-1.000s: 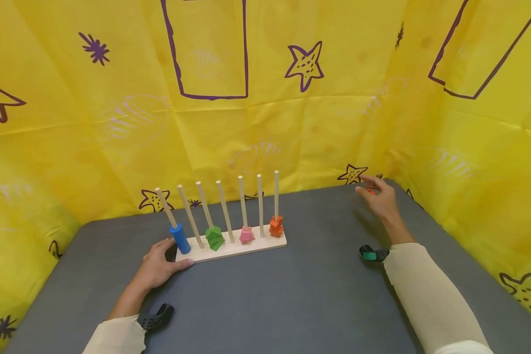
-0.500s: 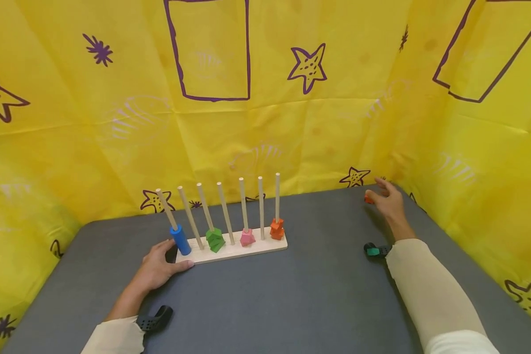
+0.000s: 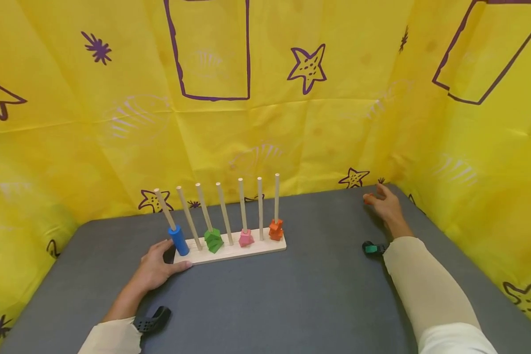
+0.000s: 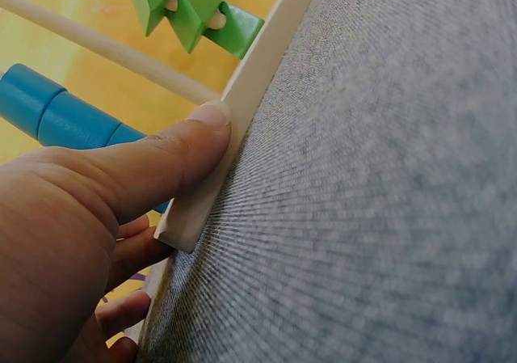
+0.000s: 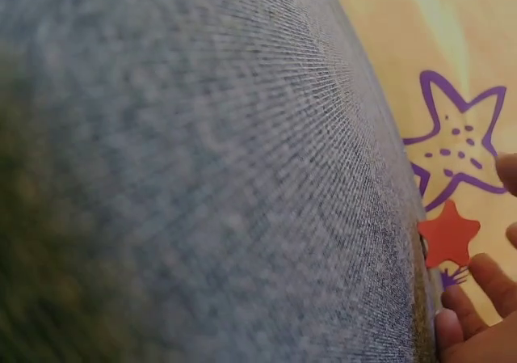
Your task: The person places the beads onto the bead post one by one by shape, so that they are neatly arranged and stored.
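My left hand (image 3: 155, 270) grips the left end of a wooden peg board (image 3: 234, 251), thumb along its front edge. A stack of blue cylinders (image 3: 179, 242) sits on the leftmost peg. Green triangular blocks (image 3: 213, 241), a pink piece (image 3: 246, 238) and orange stars (image 3: 276, 230) sit on other pegs. At the table's far right, my right hand (image 3: 388, 209) is beside a loose red-orange star (image 5: 450, 235). In the right wrist view one finger touches the star's lower side, while other fingers stand apart from it. Part of this hand is outside that view.
The dark grey table (image 3: 265, 305) carries the peg board left of centre. Yellow cloth (image 3: 274, 128) with purple drawings hangs close behind the table and along its sides. Several bare pegs (image 3: 260, 209) stick up between the filled ones.
My right hand has shifted right and slightly toward me; the loose star, partly hidden in it a second ago, now shows at its left side. My left hand keeps its grip on the peg board.
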`<state>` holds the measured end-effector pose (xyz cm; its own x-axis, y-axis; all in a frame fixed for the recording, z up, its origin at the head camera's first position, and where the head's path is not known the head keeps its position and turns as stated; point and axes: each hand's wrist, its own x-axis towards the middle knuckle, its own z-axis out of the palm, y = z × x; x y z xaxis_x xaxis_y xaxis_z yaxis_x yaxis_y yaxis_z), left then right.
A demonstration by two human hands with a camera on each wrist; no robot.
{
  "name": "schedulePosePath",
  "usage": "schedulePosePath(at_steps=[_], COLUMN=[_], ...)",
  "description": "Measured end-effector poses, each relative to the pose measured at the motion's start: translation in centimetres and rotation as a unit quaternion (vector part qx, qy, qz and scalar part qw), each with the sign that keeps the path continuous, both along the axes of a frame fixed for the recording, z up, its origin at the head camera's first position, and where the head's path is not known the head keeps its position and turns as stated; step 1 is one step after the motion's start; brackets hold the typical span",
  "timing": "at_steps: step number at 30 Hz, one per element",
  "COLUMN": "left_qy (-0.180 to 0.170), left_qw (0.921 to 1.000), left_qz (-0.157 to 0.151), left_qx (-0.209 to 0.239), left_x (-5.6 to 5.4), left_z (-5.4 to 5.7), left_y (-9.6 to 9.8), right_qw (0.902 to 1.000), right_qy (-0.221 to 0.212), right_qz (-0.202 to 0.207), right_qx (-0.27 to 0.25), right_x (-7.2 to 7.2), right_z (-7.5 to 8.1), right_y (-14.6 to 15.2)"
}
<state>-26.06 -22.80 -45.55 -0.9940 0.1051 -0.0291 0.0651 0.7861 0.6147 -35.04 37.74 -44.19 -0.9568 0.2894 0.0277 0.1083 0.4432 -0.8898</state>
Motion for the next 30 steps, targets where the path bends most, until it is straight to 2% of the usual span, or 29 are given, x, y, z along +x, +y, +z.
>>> schedulePosePath(at_steps=[4, 14, 22, 27, 30], left_qy=[-0.012, -0.010, -0.010, -0.011, -0.010], left_qw=[0.9999, 0.9999, 0.9999, 0.9999, 0.9999], left_qz=[0.005, 0.002, 0.004, 0.006, 0.007], left_qx=[-0.006, -0.001, -0.006, -0.005, -0.004], left_x=[0.1, 0.1, -0.1, 0.0, 0.0], left_z=[0.3, 0.5, 0.2, 0.0, 0.0], left_y=[-0.4, -0.1, 0.0, 0.1, 0.1], right_qw=[0.9995, 0.9979, 0.9950, 0.9946, 0.9955], right_qy=[-0.024, -0.044, -0.037, -0.024, -0.017], right_qz=[0.016, -0.003, -0.030, -0.042, -0.035], right_qx=[0.014, 0.048, 0.087, 0.092, 0.086], right_x=[-0.1, -0.6, -0.3, 0.1, 0.3], right_z=[-0.5, -0.7, -0.2, 0.4, 0.8], right_y=[-0.3, -0.3, -0.6, -0.8, -1.0])
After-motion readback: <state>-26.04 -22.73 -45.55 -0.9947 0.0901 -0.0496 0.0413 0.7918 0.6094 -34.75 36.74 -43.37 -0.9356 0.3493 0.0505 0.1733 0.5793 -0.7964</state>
